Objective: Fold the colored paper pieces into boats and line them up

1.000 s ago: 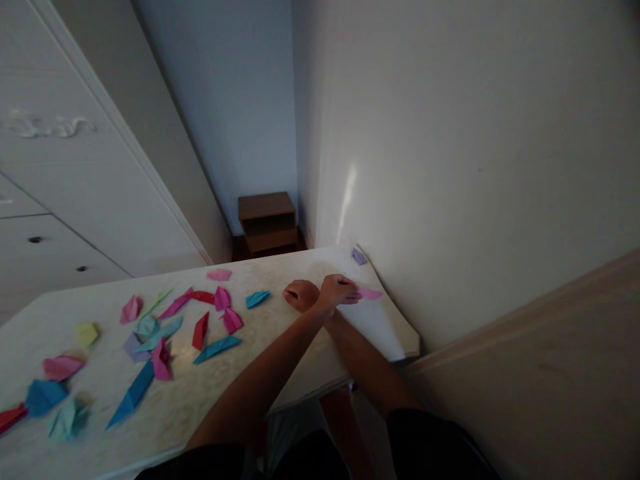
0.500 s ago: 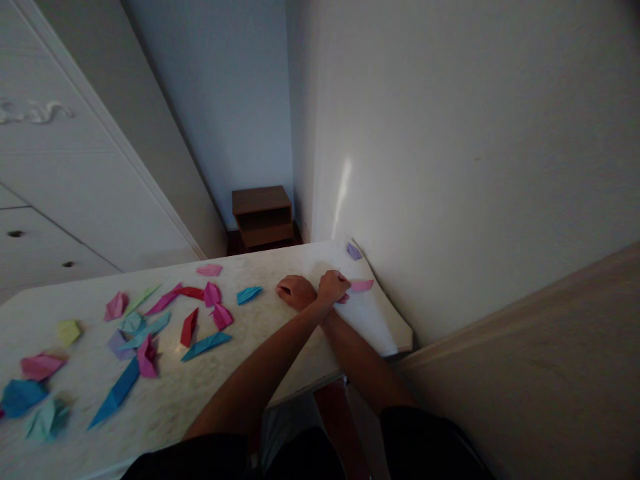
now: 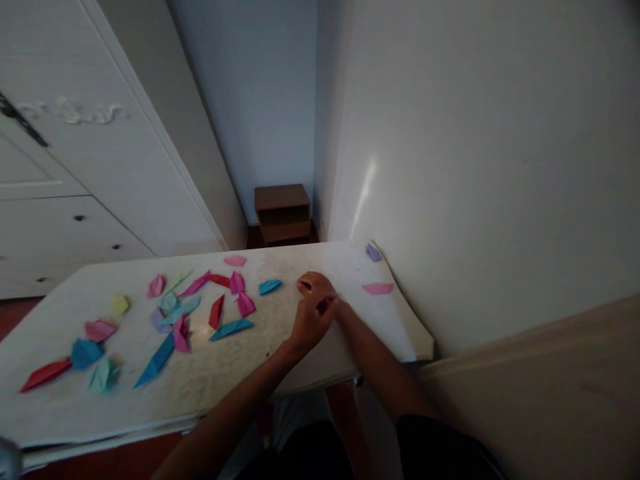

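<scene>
Right of your left hand (image 3: 314, 321) and overlapped right hand (image 3: 317, 283), tabletop (image 3: 387, 320) runs to its edge; near it lie one pink paper (image 3: 378, 289) and, cornerward, one purple paper (image 3: 373, 253); both hands are curled, whether holding anything you cannot tell; leftward, three red papers (image 3: 217, 312).

We've just got one head cam, above and behind our left grip (image 3: 312, 323), facing forward-down over the bench (image 3: 200, 373).

Your bench (image 3: 210, 370) is off-white, mottled greyish at lower left. You have folded papers (image 3: 181, 333) there in pink, red, blue, yellow (and pale teal); right of centre, a pink paper (image 3: 378, 288) and a purple paper (image 3: 373, 252).
</scene>
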{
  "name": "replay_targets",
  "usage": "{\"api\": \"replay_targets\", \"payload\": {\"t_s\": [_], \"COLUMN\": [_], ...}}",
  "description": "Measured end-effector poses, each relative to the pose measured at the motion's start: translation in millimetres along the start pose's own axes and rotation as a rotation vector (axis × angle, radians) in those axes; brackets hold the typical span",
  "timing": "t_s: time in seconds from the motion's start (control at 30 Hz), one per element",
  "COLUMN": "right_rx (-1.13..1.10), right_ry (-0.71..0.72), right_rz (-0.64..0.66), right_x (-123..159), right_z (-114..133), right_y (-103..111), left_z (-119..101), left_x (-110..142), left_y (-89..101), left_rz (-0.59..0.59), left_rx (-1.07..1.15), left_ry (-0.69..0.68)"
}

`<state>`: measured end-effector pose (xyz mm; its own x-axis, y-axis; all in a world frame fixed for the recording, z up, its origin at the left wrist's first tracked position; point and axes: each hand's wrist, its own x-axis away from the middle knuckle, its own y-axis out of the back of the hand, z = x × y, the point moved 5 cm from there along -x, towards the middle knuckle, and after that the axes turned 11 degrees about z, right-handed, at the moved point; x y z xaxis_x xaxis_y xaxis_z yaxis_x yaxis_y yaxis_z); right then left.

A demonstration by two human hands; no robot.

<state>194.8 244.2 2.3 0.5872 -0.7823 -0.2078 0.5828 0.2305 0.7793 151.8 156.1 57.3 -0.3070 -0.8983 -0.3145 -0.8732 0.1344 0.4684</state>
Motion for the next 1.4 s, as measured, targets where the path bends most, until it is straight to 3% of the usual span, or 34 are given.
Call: {"api": "replay_targets", "payload": {"t_s": [0.1,0.23,0.4,0.77,0.97,1.07,1.3,1.4], "right_rx": [0.001,0.010,-0.016,-0.072,0.047,0.056,-0.316,-0.483], "right_ry": [0.027,0.035,-0.001,-0.117,-0.223,-0.200,-0.051,-0.074], "right_rz": [0.009,0.009,-0.002,0.010,0.062,0.050,-0.043,-0.061], "right_x": [1.1,1.2,-0.4,-7.8,-24.5,-31.0,-34.2,-35.5], "right_z": [0.9,0.7,-5.3,-1.4,23.7,33.6,26.2,21.3], "right_y": [1.1,1.6,0.2,2.8,-16.0,-26.6,-29.6,-28.9], "left_z": [17.3,38.8,59.4,82.1,80.8,80.7,82.9,85.3], "left_x": [45.3,96.2,135.3,131.6,130.7,131.3,132.4,133.1], "left_y": [46.7,92.2,124.1,132.3,131.9,131.8,132.3,131.4], "left_rz": [-0.043,0.121,0.100,-0.009,-0.019,-0.032,-0.048,-0.042], "left_rx": [-0.076,-0.090,-0.097,-0.030,-0.022,0.006,0.066,0.074], "left_ry": [0.082,0.148,0.258,0.355,0.358,0.356,0.373,0.377]}}
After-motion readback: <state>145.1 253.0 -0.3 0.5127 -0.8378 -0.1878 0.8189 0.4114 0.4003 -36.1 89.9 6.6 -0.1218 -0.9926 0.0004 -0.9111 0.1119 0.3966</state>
